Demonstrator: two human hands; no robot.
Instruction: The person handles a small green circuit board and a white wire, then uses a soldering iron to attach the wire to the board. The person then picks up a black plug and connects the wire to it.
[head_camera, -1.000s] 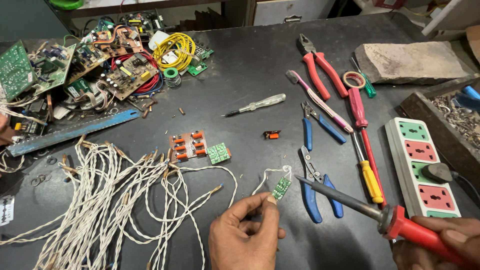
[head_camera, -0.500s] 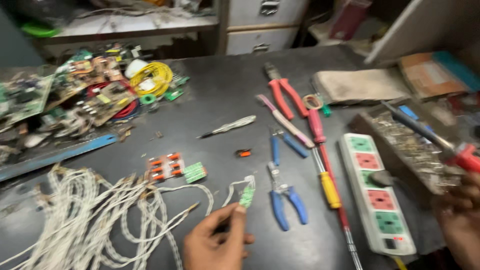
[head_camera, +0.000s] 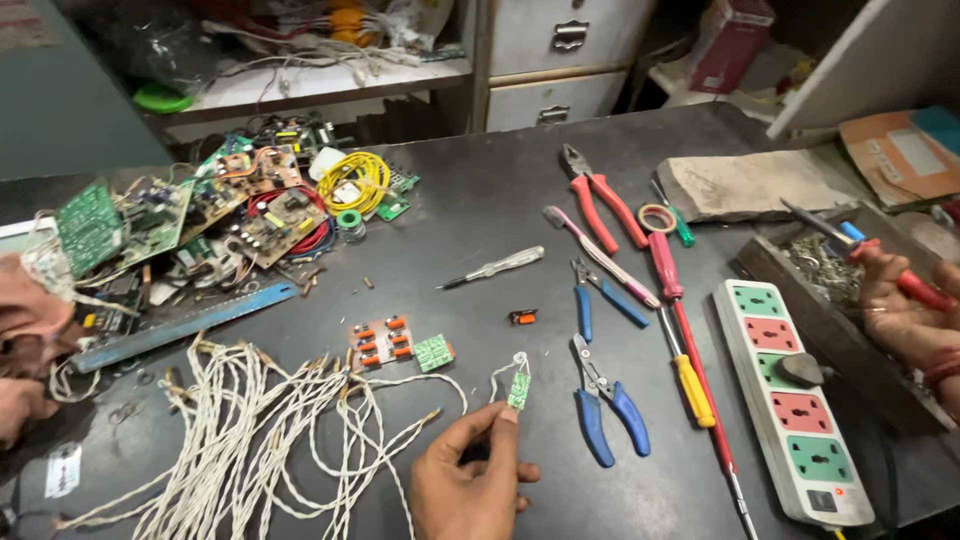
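Small green circuit board (head_camera: 518, 389) sits pinched at its lower end between the fingertips of the left hand (head_camera: 468, 485), low in the middle of the dark worktop (head_camera: 480, 215), with a short white wire looping from its top. Far left lies a heap of circuit boards (head_camera: 190, 225) beside a coil of yellow wire (head_camera: 357, 180), a blue strip (head_camera: 185, 326) below them. In front of that spreads a tangle of white twisted wires (head_camera: 250, 430), and near it a small board with orange parts (head_camera: 383, 342). Right of the held board lie blue-handled pliers (head_camera: 605, 405), red-handled pliers (head_camera: 600, 200) and a red-handled screwdriver (head_camera: 665, 265). A white power strip (head_camera: 795, 400) follows. At the right edge, the right hand (head_camera: 895, 310) is closed around a red-handled soldering iron (head_camera: 870, 255) above a wooden tray (head_camera: 830, 325).
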